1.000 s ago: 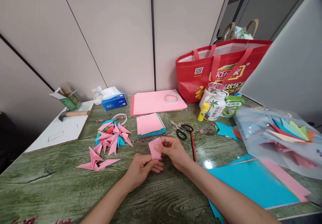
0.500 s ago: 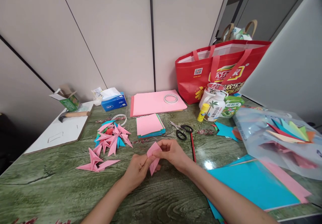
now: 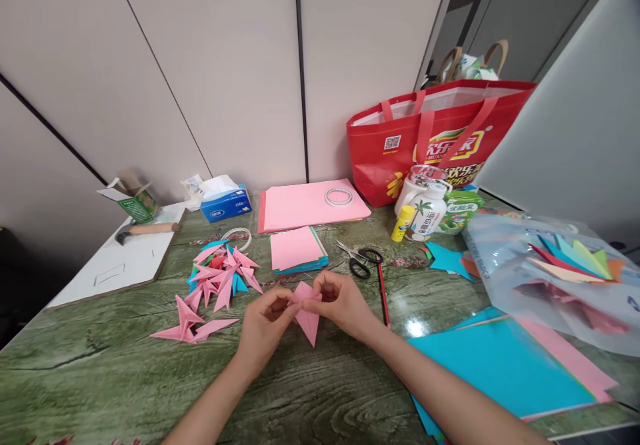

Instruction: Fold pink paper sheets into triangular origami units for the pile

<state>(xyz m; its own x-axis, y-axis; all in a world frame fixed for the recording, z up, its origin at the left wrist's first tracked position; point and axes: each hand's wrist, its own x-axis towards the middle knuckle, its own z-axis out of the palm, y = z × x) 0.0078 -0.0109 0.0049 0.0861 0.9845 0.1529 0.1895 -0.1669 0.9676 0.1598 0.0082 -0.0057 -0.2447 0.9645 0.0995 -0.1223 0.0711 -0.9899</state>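
A folded pink origami paper, shaped like a long diamond, is held over the table between my two hands. My left hand pinches its left side with thumb and forefinger. From the other side my right hand pinches it near the same height, fingers curled. The paper's lower point hangs below the fingers, and part of its upper half is covered by them. Left of my hands lies a pile of folded pink and blue paper pieces. Just beyond the hands sits a stack of square paper.
Scissors and a red pencil lie right of the square stack. Large pink sheets carry a tape roll. Blue sheets are under my right forearm. A red bag, glue stick and tissue box stand behind.
The pink paper has turned, its lower point swinging to the right. My left hand has shifted its grip from the lower side up to a fingertip pinch level with the right hand.
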